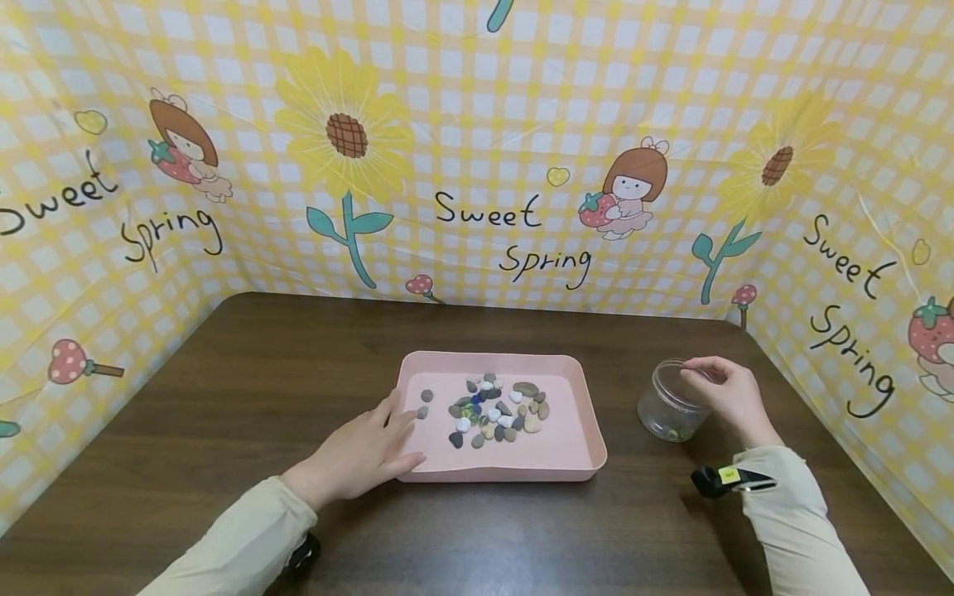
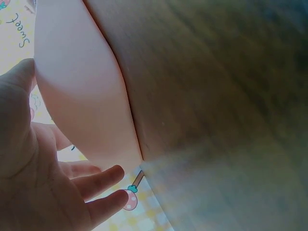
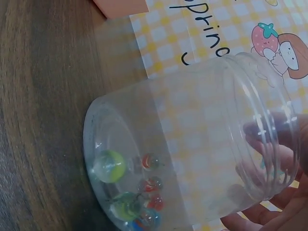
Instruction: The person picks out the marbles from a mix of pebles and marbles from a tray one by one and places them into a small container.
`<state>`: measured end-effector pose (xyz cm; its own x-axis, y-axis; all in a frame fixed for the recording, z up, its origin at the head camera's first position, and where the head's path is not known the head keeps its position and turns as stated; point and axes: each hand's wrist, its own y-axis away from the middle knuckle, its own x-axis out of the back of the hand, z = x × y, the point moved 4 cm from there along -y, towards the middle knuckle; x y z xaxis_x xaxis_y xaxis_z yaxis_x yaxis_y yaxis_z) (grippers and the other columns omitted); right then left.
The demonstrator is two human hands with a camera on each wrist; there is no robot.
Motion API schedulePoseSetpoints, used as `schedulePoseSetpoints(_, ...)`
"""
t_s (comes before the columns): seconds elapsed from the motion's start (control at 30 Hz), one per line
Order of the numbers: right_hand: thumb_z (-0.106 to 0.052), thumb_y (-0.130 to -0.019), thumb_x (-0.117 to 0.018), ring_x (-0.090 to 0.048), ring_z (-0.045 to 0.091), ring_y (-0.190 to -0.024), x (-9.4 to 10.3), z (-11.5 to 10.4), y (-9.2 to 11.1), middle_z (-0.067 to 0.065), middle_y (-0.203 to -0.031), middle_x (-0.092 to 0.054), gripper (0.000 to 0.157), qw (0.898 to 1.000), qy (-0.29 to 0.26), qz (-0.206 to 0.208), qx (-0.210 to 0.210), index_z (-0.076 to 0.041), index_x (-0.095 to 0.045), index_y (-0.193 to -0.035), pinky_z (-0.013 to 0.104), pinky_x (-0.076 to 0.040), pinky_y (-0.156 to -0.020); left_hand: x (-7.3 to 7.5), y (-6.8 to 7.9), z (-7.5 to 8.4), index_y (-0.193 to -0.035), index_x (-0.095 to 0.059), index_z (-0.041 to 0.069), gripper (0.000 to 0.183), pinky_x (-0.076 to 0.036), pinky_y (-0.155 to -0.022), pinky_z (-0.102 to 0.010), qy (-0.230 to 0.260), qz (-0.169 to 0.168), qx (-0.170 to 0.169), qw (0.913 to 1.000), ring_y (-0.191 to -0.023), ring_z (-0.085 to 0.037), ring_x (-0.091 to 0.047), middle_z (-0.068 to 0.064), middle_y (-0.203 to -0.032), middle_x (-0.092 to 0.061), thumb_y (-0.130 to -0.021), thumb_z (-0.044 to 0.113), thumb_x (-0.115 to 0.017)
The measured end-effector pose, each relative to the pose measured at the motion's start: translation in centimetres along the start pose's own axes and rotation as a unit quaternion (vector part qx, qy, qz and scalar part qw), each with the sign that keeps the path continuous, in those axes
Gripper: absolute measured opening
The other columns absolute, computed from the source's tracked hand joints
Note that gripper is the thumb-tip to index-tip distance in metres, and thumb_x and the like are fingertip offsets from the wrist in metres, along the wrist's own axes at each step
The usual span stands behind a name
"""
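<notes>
A shallow pink tray [image 1: 574, 439] holds stones [image 1: 532, 423] of grey, white and tan, with several glass marbles [image 1: 469, 407] among them. My left hand [image 1: 358, 451] touches the tray's left side, fingers over the rim and thumb near the front corner. On the right stands a clear jar [image 1: 656, 418]. My right hand [image 1: 734, 401] is at its mouth, with fingertips [image 3: 250, 131] seen through the clear rim. These fingertips look apart, and no object shows between them. Several marbles [image 3: 109, 166], one of them yellow-green, lie at the jar's bottom.
The dark wooden table [image 1: 298, 356] carries both tray and jar, with a gap between them. A yellow checked cloth [image 1: 477, 124] with printed flowers and figures walls in the back and both sides. Two grey stones [image 1: 426, 396] lie apart near the tray's left wall.
</notes>
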<state>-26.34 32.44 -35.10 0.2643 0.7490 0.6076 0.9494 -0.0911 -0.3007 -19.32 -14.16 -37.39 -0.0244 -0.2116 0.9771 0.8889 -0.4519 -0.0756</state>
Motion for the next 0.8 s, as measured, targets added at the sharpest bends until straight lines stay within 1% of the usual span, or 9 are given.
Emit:
schedulePoseSetpoints(0.07,-0.024,-0.087,-0.065,-0.048,-0.024,-0.08,0.0,-0.3,0.0,-0.031,-0.084,-0.058,0.033,1.0,-0.002,0.0,0.009,0.005,-0.064,-0.103,0.001,-0.039,-0.072,0.0,0.0,0.0,-0.133,-0.05,0.007,0.063,-0.047,-0.089,-0.053,-0.001,0.001,-0.001,1.0,-0.109,-0.047,-0.056,-0.033,-0.143,-0.033,-0.09,0.053,-0.05)
schedulePoseSetpoints(0.17,-0.022,-0.088,-0.064,-0.049,-0.024,-0.08,0.2,-1.2,-0.1,-0.03,-0.089,-0.056,0.032,0.999,0.004,0.01,0.032,0.005,-0.064,-0.104,0.001,-0.04,-0.071,-0.1,0.0,0.0,-0.133,-0.05,0.007,0.064,-0.048,-0.089,-0.053,-0.002,0.002,-0.002,1.0,-0.109,-0.046,-0.056,-0.032,-0.143,-0.033,-0.089,0.054,-0.05)
schedulePoseSetpoints(0.2,-0.022,-0.088,-0.064,-0.049,-0.024,-0.081,0.2,-1.5,-0.1,-0.028,-0.092,-0.057,0.031,0.999,0.007,0.017,0.04,0.004,-0.065,-0.104,0.001,-0.041,-0.071,-0.1,-0.1,-0.1,-0.133,-0.05,0.007,0.064,-0.048,-0.089,-0.053,-0.002,0.002,-0.001,1.0,-0.109,-0.046,-0.056,-0.032,-0.143,-0.033,-0.089,0.054,-0.05)
schedulePoseSetpoints(0.33,-0.018,-0.087,-0.066,-0.047,-0.023,-0.085,0.1,-3.4,-0.3,-0.027,-0.101,-0.05,0.025,0.996,0.013,0.046,0.079,0.002,-0.067,-0.101,0.001,-0.041,-0.073,-0.2,-0.1,-0.1,-0.133,-0.049,0.007,0.065,-0.047,-0.09,-0.053,-0.002,0.001,-0.001,1.0,-0.11,-0.047,-0.056,-0.032,-0.143,-0.033,-0.089,0.055,-0.049)
schedulePoseSetpoints(0.43,-0.016,-0.086,-0.067,-0.046,-0.022,-0.09,-0.2,-5.2,-0.3,-0.027,-0.104,-0.048,0.023,0.993,-0.001,0.05,0.102,0.002,-0.068,-0.1,0.001,-0.041,-0.076,-0.2,-0.1,-0.1,-0.134,-0.049,0.007,0.065,-0.047,-0.09,-0.053,-0.002,-0.001,0.0,1.0,-0.111,-0.047,-0.055,-0.033,-0.143,-0.033,-0.089,0.055,-0.049)
schedulePoseSetpoints(0.5,-0.016,-0.086,-0.067,-0.047,-0.021,-0.092,-0.6,-6.3,-0.3,-0.027,-0.105,-0.049,0.023,0.993,-0.017,0.042,0.112,0.002,-0.067,-0.1,0.001,-0.041,-0.078,-0.2,-0.1,-0.1,-0.134,-0.049,0.007,0.065,-0.047,-0.09,-0.053,-0.002,-0.001,0.0,1.0,-0.11,-0.047,-0.056,-0.033,-0.143,-0.033,-0.089,0.055,-0.049)
schedulePoseSetpoints(0.6,-0.016,-0.087,-0.066,-0.05,-0.02,-0.092,-1.4,-7.6,-0.4,-0.029,-0.106,-0.049,0.025,0.992,-0.047,0.025,0.113,0.004,-0.066,-0.102,0.002,-0.042,-0.079,-0.3,-0.2,-0.2,-0.133,-0.049,0.007,0.064,-0.048,-0.089,-0.053,-0.003,-0.001,0.001,1.0,-0.109,-0.047,-0.056,-0.033,-0.143,-0.033,-0.089,0.054,-0.049)
schedulePoseSetpoints(0.7,-0.017,-0.088,-0.065,-0.052,-0.02,-0.093,-2.3,-8.5,-0.5,-0.03,-0.106,-0.049,0.027,0.991,-0.074,0.003,0.109,0.004,-0.064,-0.104,0.002,-0.043,-0.081,-0.4,-0.2,-0.2,-0.133,-0.049,0.007,0.064,-0.048,-0.089,-0.053,-0.005,-0.001,0.004,1.0,-0.11,-0.047,-0.056,-0.032,-0.144,-0.033,-0.089,0.053,-0.05)
schedulePoseSetpoints(0.8,-0.018,-0.089,-0.064,-0.052,-0.018,-0.096,-3.4,-9.1,-0.7,-0.026,-0.11,-0.051,0.029,0.989,-0.1,-0.028,0.103,0.004,-0.062,-0.107,0.003,-0.043,-0.084,-0.5,-0.3,-0.3,-0.134,-0.049,0.007,0.063,-0.048,-0.089,-0.053,-0.004,-0.001,0.007,1.0,-0.111,-0.046,-0.055,-0.032,-0.144,-0.033,-0.089,0.052,-0.051)
